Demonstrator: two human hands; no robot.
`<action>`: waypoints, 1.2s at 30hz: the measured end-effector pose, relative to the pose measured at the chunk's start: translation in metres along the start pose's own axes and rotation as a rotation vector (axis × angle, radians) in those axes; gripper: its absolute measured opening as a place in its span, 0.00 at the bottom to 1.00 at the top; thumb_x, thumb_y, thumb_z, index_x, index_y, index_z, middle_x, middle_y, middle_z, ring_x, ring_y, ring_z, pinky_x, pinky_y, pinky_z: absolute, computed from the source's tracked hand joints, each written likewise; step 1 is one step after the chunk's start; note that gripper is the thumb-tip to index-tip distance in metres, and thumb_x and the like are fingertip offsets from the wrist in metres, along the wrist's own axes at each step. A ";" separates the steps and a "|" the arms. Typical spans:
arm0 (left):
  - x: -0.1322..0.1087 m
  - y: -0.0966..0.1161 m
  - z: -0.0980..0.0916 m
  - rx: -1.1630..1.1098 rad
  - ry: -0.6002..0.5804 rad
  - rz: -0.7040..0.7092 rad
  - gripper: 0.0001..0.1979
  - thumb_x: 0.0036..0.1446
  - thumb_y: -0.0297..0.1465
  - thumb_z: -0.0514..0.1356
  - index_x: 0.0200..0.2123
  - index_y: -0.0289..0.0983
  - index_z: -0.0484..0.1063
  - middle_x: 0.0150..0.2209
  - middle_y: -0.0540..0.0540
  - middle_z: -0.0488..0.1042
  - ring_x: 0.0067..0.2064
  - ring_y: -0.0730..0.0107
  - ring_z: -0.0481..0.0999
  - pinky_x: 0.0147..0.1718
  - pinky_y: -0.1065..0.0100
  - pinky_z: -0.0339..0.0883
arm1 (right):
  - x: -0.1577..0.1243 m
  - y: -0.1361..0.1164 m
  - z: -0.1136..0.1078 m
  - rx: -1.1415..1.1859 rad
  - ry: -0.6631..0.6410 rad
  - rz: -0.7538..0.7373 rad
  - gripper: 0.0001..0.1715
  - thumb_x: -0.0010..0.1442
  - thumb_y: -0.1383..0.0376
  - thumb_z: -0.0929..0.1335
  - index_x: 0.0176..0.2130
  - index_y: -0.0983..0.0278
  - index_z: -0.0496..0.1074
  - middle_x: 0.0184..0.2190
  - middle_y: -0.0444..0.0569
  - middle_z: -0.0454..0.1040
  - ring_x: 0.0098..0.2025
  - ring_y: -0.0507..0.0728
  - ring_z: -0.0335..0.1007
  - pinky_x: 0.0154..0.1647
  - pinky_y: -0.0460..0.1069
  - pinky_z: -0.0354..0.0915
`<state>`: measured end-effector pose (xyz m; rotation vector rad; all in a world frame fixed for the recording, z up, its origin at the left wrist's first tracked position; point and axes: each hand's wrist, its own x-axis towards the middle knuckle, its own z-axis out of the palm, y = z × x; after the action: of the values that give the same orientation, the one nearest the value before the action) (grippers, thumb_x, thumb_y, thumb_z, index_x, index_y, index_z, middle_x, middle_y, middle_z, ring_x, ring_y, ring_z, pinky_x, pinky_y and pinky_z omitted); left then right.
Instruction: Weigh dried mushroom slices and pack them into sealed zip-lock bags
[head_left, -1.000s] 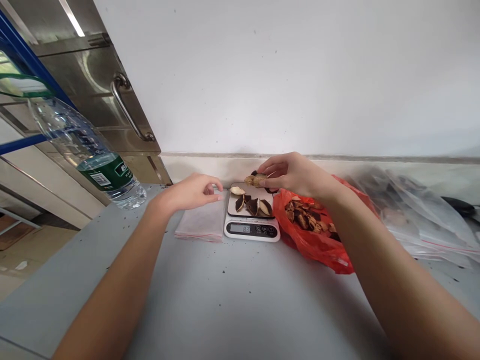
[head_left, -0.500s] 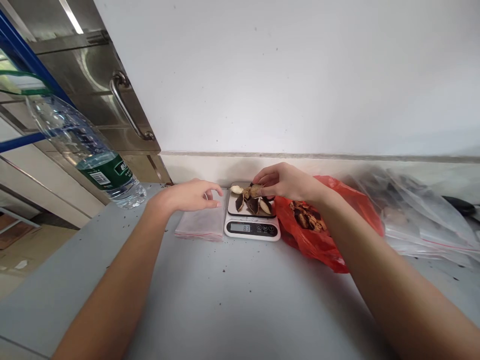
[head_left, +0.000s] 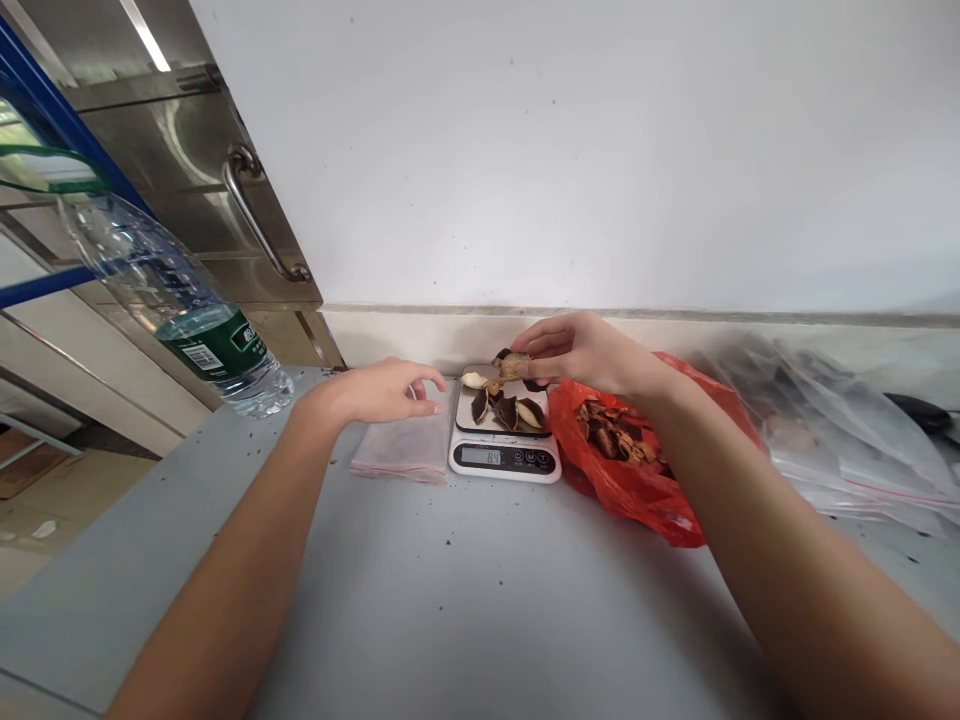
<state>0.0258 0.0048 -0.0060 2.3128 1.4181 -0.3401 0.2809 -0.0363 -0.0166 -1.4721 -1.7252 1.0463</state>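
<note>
A small white digital scale (head_left: 465, 470) stands on the table, its display showing the digits 84. Several dried pieces (head_left: 506, 410), dark brown outside and cream inside like dried mushroom, lie on its plate. Above the plate's back right, my right hand (head_left: 574, 355) pinches a brown dried piece (head_left: 514, 365) between thumb and fingers. My left hand (head_left: 386, 390) hovers with fingers apart and nothing in them, left of the scale. Beneath it is a stack of clear zip bags (head_left: 401, 450). Right of the scale, an open red plastic bag (head_left: 645, 505) holds more dried pieces (head_left: 611, 435).
A large water bottle (head_left: 210, 345) with a green handle stands at the left. More clear zip bags (head_left: 847, 440) lie at the right, beside a black object (head_left: 919, 410). The white wall (head_left: 570, 180) rises behind; small crumbs dot the grey table (head_left: 465, 620).
My right hand has lifted slightly and shifted right, with the brown piece now raised off the others. The display went from 83 to 84. My left hand has stayed in place.
</note>
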 end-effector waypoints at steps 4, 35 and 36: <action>-0.001 0.001 0.000 0.000 -0.005 -0.007 0.31 0.63 0.49 0.53 0.66 0.46 0.69 0.60 0.42 0.77 0.52 0.53 0.80 0.49 0.61 0.71 | 0.001 -0.005 -0.001 0.019 0.061 0.019 0.07 0.56 0.69 0.77 0.38 0.65 0.81 0.42 0.53 0.85 0.43 0.59 0.80 0.44 0.51 0.73; -0.008 0.015 -0.002 0.026 -0.006 0.024 0.30 0.64 0.50 0.53 0.65 0.48 0.70 0.58 0.44 0.79 0.52 0.52 0.80 0.49 0.62 0.72 | -0.045 -0.011 -0.067 -0.699 -0.047 0.379 0.11 0.56 0.65 0.74 0.22 0.60 0.77 0.25 0.51 0.79 0.27 0.60 0.74 0.29 0.54 0.66; -0.007 0.014 -0.002 0.027 -0.008 0.024 0.30 0.64 0.50 0.53 0.65 0.48 0.70 0.58 0.44 0.79 0.52 0.52 0.80 0.49 0.62 0.72 | -0.045 -0.012 -0.067 -0.703 -0.037 0.388 0.11 0.56 0.66 0.74 0.22 0.60 0.76 0.25 0.51 0.79 0.27 0.60 0.74 0.30 0.55 0.66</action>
<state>0.0353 -0.0061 0.0017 2.3454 1.3892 -0.3624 0.3404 -0.0699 0.0271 -2.3039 -1.9915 0.6586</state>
